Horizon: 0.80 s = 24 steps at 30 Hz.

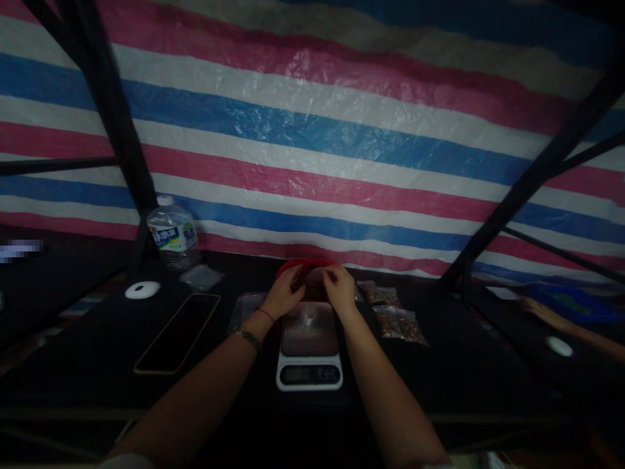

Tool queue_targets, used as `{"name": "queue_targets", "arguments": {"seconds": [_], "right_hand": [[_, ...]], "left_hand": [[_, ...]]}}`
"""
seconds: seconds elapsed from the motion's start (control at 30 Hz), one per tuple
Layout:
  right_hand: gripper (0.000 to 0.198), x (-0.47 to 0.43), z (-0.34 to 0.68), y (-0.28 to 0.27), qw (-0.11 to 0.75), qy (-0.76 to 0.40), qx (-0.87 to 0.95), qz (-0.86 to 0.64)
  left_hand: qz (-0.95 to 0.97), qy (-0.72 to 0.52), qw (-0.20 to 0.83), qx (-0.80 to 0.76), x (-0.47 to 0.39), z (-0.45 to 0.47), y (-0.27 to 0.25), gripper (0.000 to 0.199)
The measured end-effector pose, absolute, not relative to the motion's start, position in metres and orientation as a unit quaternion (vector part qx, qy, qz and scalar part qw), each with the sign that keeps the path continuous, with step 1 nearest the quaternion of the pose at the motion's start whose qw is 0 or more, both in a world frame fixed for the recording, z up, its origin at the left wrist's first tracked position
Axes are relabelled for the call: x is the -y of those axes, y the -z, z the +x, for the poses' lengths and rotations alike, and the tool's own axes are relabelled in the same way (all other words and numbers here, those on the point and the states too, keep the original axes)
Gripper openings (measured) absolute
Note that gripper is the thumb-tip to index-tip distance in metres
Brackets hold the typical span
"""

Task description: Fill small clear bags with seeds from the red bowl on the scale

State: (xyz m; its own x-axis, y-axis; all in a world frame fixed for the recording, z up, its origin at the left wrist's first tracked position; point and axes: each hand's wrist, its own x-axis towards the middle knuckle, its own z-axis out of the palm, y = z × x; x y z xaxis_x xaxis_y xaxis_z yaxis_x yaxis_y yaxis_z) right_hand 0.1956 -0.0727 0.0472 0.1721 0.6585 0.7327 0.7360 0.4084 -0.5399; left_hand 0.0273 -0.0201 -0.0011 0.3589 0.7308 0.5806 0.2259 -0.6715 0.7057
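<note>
Reaching beyond the digital scale [310, 332], the right hand [340, 288] pinches a small clear plastic bag [316, 276] at the red container [305, 262]; the left hand [286, 293] curls just beside it, its grip impossible to tell. Filled plastic bags [399, 324] lie right of the scale, a smartphone [177, 333] left.

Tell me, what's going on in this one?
A person's left hand and right hand are together over a red container, apparently with a small clear bag between them, though it's dim. A white kitchen scale sits just in front, nearer the person. Filled bags lie to the right, and a phone lies to the left.
</note>
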Motion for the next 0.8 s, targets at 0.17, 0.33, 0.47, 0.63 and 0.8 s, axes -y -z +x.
{"name": "queue_targets", "arguments": {"seconds": [0.17,0.33,0.47,0.63,0.8], "right_hand": [[0.015,0.076,0.19,-0.049,0.607,-0.072,0.591,-0.527],[0.024,0.08,0.183,-0.042,0.713,-0.344,0.441,-0.422],[0.03,0.09,0.197,-0.035,0.682,-0.37,0.46,-0.433],[0.032,0.09,0.255,-0.027,0.54,-0.164,0.514,-0.646],[0.049,0.085,0.278,-0.014,0.189,-0.067,0.575,-0.793]], "left_hand": [[0.765,-0.49,0.295,-0.296,0.026,0.027,-0.019,0.047],[0.646,-0.537,0.451,-0.302,0.034,0.027,-0.042,0.031],[0.582,-0.566,0.499,-0.301,0.037,0.009,-0.063,0.046],[0.755,-0.364,0.387,-0.384,0.019,-0.058,-0.08,0.05],[0.863,-0.173,0.198,-0.43,0.008,-0.1,-0.047,0.031]]}}
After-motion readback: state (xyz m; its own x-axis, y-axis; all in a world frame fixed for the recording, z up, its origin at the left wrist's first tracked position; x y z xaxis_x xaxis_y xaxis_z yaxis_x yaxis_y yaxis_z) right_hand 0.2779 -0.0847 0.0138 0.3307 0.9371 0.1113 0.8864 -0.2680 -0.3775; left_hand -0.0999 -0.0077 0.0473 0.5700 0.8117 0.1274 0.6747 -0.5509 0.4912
